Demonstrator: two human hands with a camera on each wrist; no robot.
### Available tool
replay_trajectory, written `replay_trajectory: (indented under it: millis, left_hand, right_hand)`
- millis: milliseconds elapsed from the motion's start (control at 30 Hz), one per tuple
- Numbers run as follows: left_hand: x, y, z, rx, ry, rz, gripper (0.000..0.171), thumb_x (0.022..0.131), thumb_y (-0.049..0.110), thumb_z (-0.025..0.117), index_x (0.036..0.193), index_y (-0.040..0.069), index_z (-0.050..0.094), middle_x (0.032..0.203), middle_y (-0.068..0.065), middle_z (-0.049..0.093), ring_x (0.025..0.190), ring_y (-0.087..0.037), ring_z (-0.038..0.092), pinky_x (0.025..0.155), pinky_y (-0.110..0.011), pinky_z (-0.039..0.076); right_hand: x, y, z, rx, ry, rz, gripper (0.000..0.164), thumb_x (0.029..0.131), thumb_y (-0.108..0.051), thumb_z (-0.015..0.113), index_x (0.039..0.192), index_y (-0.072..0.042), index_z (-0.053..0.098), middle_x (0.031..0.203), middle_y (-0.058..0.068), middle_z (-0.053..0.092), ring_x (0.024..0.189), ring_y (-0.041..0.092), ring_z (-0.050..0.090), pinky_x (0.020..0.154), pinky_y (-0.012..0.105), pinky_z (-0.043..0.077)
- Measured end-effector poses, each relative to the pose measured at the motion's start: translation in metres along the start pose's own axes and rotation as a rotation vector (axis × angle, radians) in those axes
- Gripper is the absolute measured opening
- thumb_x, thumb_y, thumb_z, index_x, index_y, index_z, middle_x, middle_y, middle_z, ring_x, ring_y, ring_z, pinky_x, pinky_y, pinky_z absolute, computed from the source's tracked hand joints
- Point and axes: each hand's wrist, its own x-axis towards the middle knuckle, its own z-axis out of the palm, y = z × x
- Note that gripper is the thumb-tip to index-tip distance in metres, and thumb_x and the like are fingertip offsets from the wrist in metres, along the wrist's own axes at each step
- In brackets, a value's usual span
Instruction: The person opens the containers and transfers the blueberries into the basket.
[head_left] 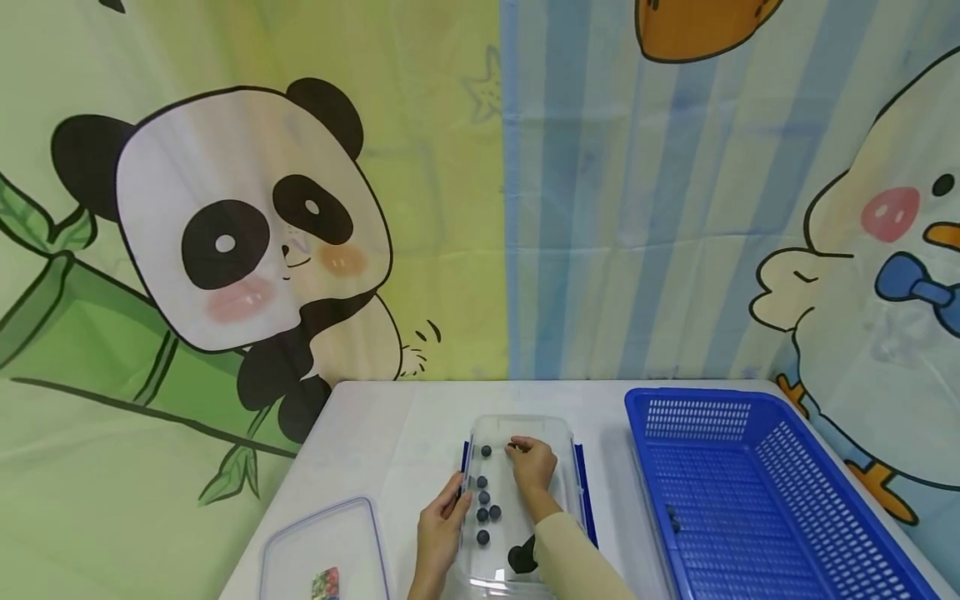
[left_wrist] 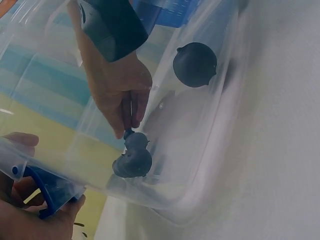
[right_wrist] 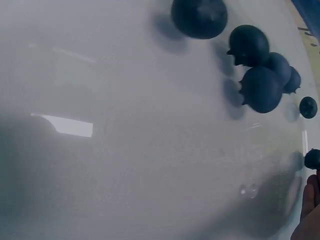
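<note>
A clear plastic box [head_left: 555, 427] with blue side latches stands on the table. Several blueberries [head_left: 483, 515] lie along its left side, some of them touching. My left hand [head_left: 444, 521] grips the box's left side; in the left wrist view its fingers curl around a blue latch [left_wrist: 50, 192]. Inside the far part of the box, my right hand [head_left: 534, 465] pinches a blueberry [right_wrist: 312, 159] at its fingertips. Seen through the wall in the left wrist view, those fingertips [left_wrist: 131, 125] point down just above a cluster of blueberries [left_wrist: 132, 160].
A blue perforated basket [head_left: 637, 454] stands to the right of the box, with small dark round things [head_left: 672, 518] by its left wall. To the left lies a clear lid [head_left: 369, 517] with a colourful label [head_left: 326, 583]. A printed curtain [head_left: 450, 250] hangs behind the white table [head_left: 405, 417].
</note>
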Motion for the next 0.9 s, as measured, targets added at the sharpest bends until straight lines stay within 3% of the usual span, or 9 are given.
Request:
replay_trajectory:
  millis: [200,667,800,900]
  left_hand:
    - [0.0,0.0,0.001,-0.003,-0.003,0.022,0.037,0.089,0.007,0.061,0.122,-0.007,0.054,0.13,-0.022,0.049,0.121,-0.032,0.045,0.096,-0.023,0.04]
    - [0.0,-0.001,0.005,-0.038,-0.008,0.018,0.037,0.088,0.006,0.061,0.122,-0.007,0.055,0.13,-0.022,0.049,0.121,-0.031,0.045,0.097,-0.024,0.039]
    - [0.0,-0.002,0.002,-0.015,0.001,0.017,0.037,0.088,0.008,0.062,0.122,-0.006,0.055,0.13,-0.02,0.05,0.121,-0.03,0.046,0.096,-0.023,0.04]
    - [0.001,-0.002,-0.001,-0.004,0.008,0.025,0.037,0.088,0.009,0.062,0.122,-0.005,0.055,0.13,-0.02,0.05,0.12,-0.03,0.046,0.096,-0.023,0.041]
  right_hand:
    - [-0.001,0.006,0.003,-0.037,0.024,-0.05,0.015,0.067,-0.001,0.08,0.08,-0.003,0.073,0.076,0.008,0.069,0.073,0.023,0.063,0.066,0.038,0.054]
    - [0.003,0.011,0.004,-0.054,0.043,-0.077,0.016,0.066,0.004,0.079,0.078,-0.003,0.071,0.075,0.008,0.067,0.074,0.024,0.063,0.068,0.039,0.053]
    - [0.0,0.002,0.005,-0.03,0.016,-0.074,0.016,0.068,0.005,0.077,0.081,-0.002,0.072,0.078,0.008,0.068,0.077,0.024,0.064,0.07,0.038,0.054]
    - [0.0,-0.013,0.008,0.003,0.001,-0.121,0.016,0.069,0.003,0.077,0.083,-0.003,0.073,0.08,0.007,0.07,0.078,0.024,0.065,0.07,0.038,0.056]
